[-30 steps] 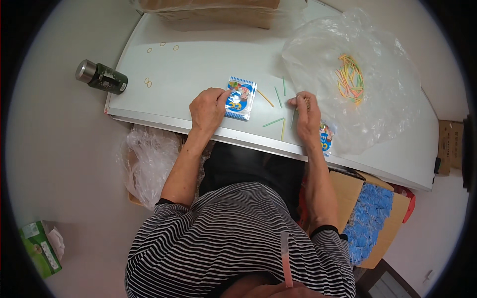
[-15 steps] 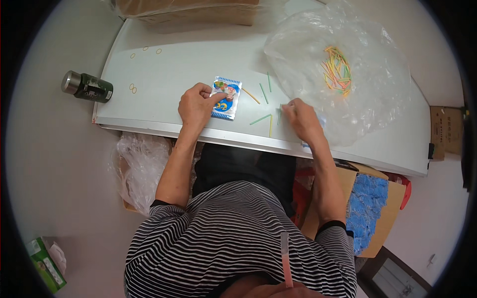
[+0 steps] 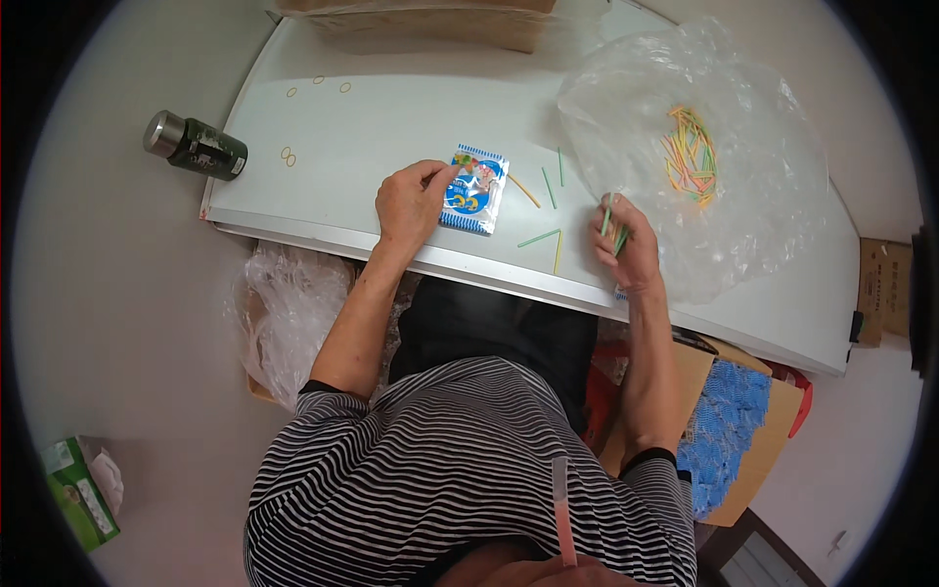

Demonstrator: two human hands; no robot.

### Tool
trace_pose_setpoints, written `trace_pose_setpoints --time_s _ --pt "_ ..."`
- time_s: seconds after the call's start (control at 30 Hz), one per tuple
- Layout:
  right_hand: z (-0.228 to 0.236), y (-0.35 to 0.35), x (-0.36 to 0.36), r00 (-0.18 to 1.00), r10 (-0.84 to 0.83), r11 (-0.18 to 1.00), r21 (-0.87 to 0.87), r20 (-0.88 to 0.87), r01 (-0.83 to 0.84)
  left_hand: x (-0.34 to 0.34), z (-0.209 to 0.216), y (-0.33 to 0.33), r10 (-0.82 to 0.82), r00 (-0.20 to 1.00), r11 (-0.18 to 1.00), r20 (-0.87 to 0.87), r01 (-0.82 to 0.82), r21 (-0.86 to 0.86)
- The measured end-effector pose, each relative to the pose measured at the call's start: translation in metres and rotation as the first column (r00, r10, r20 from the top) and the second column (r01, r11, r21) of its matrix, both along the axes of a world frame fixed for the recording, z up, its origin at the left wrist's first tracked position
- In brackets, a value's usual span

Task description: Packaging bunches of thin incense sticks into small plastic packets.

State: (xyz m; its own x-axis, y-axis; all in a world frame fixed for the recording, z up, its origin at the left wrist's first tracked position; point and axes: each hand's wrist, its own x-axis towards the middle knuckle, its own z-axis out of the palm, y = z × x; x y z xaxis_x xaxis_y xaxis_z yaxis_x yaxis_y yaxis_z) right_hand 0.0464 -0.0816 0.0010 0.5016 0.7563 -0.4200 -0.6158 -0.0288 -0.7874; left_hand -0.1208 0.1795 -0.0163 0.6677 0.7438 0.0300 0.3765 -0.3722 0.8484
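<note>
A small blue, white and silver printed packet (image 3: pixel 476 196) lies flat on the white table. My left hand (image 3: pixel 411 205) is at its left side, fingers curled and the tips pinching its upper left edge. My right hand (image 3: pixel 631 240), palm partly turned up, is closed around a few thin coloured sticks (image 3: pixel 606 217), at least some of them green. Between the hands lie several loose sticks: a yellow-orange one (image 3: pixel 525 191) beside the packet, green ones (image 3: pixel 549 187) farther right, and a green and a yellow one (image 3: pixel 558 252) meeting near the table edge.
A large clear plastic bag (image 3: pixel 763 186) spreads over the table's right, with a pile of coloured sticks (image 3: pixel 692 161) in it. Several rubber bands (image 3: pixel 318 79) lie at the left, near a dark bottle (image 3: pixel 201 147). Below the table's right stands a cardboard box (image 3: pixel 748 479) of blue packets.
My right hand has lifted off the table and turned, showing sticks in its fingers; one loose green stick has gone from the table. My left thumb has slid from the packet's middle toward its edge.
</note>
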Motion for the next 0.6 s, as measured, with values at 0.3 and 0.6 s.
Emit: trace_pose_setpoints --time_s 0.3,0.6 --pt "-0.011 0.026 -0.017 0.932 -0.362 0.911 0.203 -0.021 0.359 0.011 0.021 -0.01 0.019 0.982 0.999 -0.188 -0.013 0.032" --pt "-0.024 0.035 -0.018 0.584 -0.32 0.901 0.05 0.746 0.43 0.006 0.0 -0.004 -0.018 0.999 0.999 0.033 0.02 -0.05"
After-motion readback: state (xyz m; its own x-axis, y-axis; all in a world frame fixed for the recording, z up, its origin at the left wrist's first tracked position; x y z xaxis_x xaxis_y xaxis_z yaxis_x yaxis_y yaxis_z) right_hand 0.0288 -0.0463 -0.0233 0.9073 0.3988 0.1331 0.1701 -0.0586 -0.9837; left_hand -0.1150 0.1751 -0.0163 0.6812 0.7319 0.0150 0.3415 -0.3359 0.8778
